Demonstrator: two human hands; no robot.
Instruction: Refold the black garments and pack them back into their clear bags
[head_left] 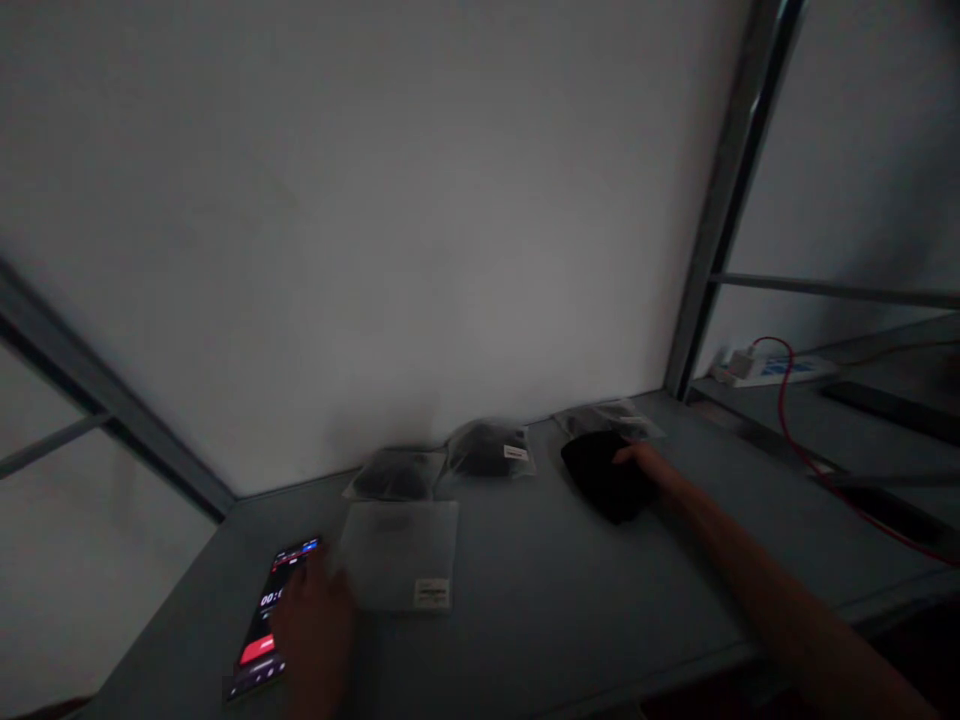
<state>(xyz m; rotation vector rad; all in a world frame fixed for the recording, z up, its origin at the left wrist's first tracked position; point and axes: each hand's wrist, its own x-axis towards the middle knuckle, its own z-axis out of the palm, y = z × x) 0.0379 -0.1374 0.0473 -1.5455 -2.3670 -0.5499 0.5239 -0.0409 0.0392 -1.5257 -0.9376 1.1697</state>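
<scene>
At the right, my right hand is closed on the near corner of a black fabric item, which looks soft and folded; its exact kind I cannot make out. It lies on or just above the grey surface. My left hand, smeared by motion, is over the right edge of a lit phone showing a timer. Whether it touches the phone is unclear. Just right of that hand lies a flat, clear plastic bag with a white label at its lower corner.
Along the wall sit clear bags with dark contents: a left bag, a middle bag and a right bag behind the black fabric. Metal posts flank the surface. Farther right are a white power strip and a red cable.
</scene>
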